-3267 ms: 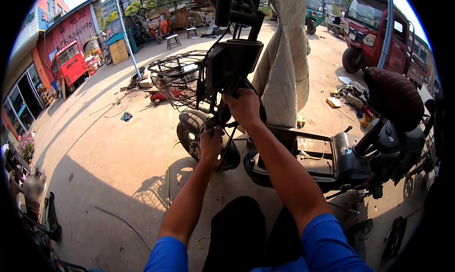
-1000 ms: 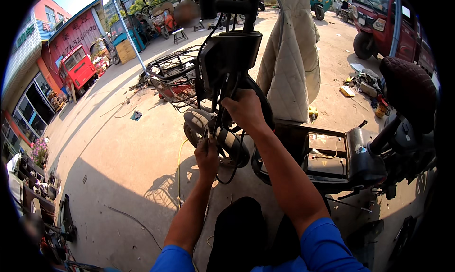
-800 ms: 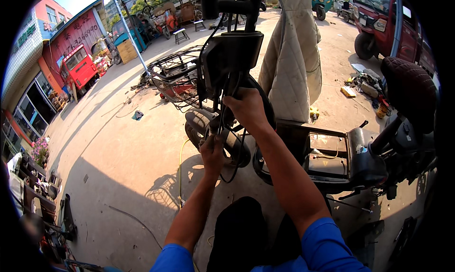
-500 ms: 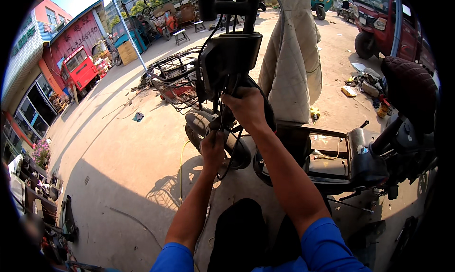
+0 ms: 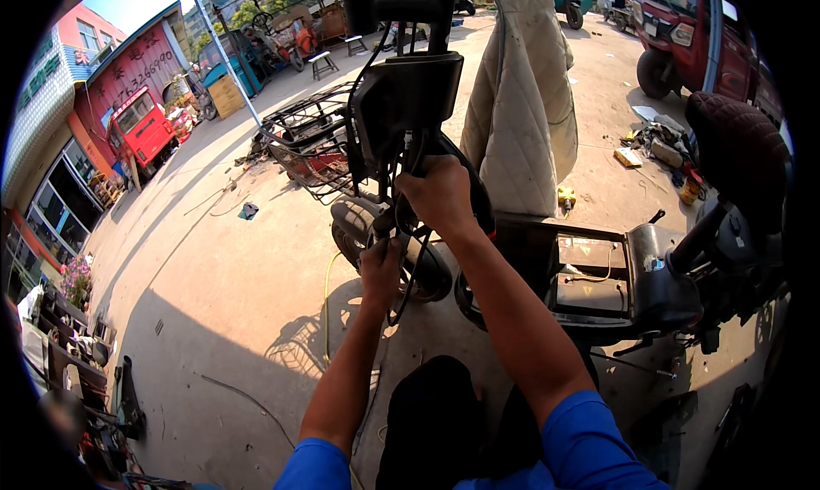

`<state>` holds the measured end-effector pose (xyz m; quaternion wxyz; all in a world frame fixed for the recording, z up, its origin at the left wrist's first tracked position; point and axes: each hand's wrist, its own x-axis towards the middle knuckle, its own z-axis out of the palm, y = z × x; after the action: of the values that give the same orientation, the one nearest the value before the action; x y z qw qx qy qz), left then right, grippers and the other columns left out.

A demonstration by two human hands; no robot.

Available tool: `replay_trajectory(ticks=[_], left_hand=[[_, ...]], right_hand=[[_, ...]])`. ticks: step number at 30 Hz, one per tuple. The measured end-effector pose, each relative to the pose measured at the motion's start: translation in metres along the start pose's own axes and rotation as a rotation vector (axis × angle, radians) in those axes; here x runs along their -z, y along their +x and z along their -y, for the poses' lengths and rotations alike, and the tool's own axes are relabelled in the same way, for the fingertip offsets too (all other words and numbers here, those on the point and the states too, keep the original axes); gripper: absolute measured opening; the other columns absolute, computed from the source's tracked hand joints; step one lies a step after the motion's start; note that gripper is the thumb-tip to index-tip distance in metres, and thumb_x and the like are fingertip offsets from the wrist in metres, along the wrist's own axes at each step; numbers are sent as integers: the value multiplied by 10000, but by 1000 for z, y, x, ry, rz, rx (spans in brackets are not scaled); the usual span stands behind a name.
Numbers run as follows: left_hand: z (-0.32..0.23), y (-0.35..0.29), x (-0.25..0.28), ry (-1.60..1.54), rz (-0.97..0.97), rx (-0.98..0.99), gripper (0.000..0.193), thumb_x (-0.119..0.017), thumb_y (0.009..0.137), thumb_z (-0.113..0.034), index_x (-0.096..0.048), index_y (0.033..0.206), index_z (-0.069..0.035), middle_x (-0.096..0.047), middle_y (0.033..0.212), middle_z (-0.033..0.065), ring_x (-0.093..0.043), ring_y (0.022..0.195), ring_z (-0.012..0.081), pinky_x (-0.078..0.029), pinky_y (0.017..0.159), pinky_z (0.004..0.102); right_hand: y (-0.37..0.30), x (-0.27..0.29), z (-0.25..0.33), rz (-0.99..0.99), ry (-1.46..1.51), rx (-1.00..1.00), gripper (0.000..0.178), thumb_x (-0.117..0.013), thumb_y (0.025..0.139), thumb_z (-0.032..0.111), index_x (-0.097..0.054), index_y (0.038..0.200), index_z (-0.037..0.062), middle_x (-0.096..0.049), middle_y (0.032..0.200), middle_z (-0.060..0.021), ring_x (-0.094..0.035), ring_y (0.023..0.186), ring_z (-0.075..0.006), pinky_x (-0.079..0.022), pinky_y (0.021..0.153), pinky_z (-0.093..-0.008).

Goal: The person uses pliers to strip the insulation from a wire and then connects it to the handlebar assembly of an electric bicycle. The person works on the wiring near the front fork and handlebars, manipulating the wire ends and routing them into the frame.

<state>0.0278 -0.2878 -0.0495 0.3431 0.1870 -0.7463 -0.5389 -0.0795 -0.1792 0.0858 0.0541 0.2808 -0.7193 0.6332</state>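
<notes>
An electric scooter stands in front of me, its black front column (image 5: 405, 101) upright with several dark cables (image 5: 410, 152) hanging out below it. My right hand (image 5: 440, 195) is closed around the cables just under the column's cover. Lower and to the left, my left hand (image 5: 380, 268) is closed too, above the front wheel (image 5: 348, 229). A dark rounded piece pokes out over its fingers, but what it grips is mostly hidden. One black cable loops down beside that hand.
Right of the column is the scooter's open floor box (image 5: 598, 264), with wiring inside, and a dark quilted seat (image 5: 739, 148). A grey quilted cover (image 5: 521, 105) hangs behind. A wire basket (image 5: 312, 140) juts out ahead. A yellow hose (image 5: 327, 311) lies on the ground.
My left hand has dropped slightly, and the dark rounded piece now shows above its fingers. My right hand keeps its hold at the cables. The whole view has shifted a little.
</notes>
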Motion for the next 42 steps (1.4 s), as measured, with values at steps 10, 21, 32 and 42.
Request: replay_trajectory(ticks=[10,21,32,42], left_hand=[[-25,-8,1,-76,20,31,327,-515,1019,-225,-564,764,-25,-447,612,-53,-375,567,47,-296,505,267],[-55,15,-6,-17,1,-137,305,-515,1012,-213,-617,848,23,-474,630,-38,-387,608,46,-317,538,272],[-51,20,-9,88,-6,-189,267,-521,993,-196,-648,940,33,-547,690,-20,-445,636,54,-366,559,268],[-70,9,-8,-81,21,-78,289,-500,1024,-195,-643,912,31,-498,680,-62,-395,613,30,-315,528,242]], right_hand=[[-2,-5,0,-64,83,6,252,-688,725,221,-680,696,-30,-607,589,-209,-636,557,-347,-485,567,-415],[0,-9,-2,-86,309,-13,253,-718,818,205,-712,744,-37,-578,516,-20,-534,468,-65,-395,445,-277],[0,-2,2,-59,111,14,271,-674,786,224,-694,725,-39,-598,541,-128,-605,518,-183,-463,524,-337],[1,-1,3,-48,140,-1,288,-671,786,245,-694,756,-41,-617,586,-156,-630,562,-245,-475,565,-363]])
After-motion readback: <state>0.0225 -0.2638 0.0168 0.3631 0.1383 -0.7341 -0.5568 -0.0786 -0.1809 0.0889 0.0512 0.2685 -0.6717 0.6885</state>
